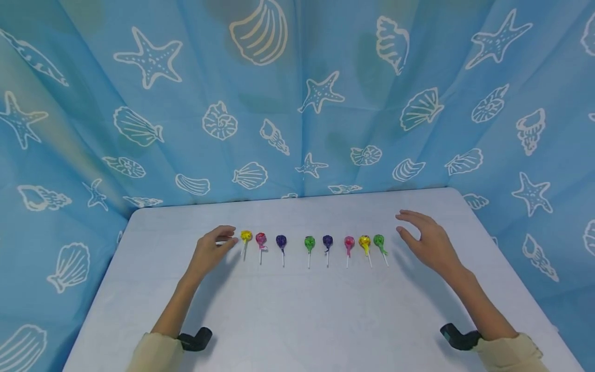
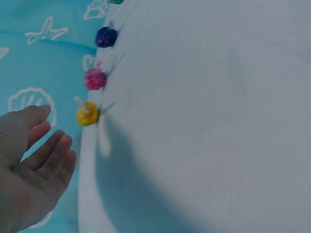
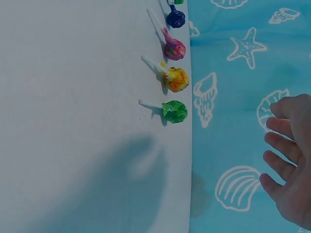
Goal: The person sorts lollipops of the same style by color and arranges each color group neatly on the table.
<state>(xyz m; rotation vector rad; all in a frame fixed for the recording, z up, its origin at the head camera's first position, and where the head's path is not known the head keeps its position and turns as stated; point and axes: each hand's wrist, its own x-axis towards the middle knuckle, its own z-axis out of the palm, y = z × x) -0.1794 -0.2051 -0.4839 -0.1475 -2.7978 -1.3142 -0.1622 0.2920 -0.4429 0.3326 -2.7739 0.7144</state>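
Observation:
Several wrapped lollipops lie in a row across the table, sticks toward me. The left part of the row has a yellow lollipop [image 1: 246, 236], a pink lollipop [image 1: 261, 238] and a purple lollipop [image 1: 281, 241]. After a wider gap come a green lollipop [image 1: 309, 242], a second purple one [image 1: 327, 242], a second pink one [image 1: 349, 242], a second yellow one [image 1: 364, 241] and, at the right end, another green lollipop [image 3: 175, 112]. Beside the left-end yellow lollipop hovers my left hand [image 1: 212, 250], fingers loosely bent, holding nothing. My right hand [image 1: 429, 243], also holding nothing, is raised with fingers spread, right of the end green lollipop.
A white cloth covers the table [image 1: 297, 315]. Behind it and along both sides hangs a blue curtain [image 1: 297, 129] printed with white shells and starfish. Black wrist cameras sit at the left cuff [image 1: 155, 354] and right cuff [image 1: 509, 354]. Both hands cast shadows on the cloth.

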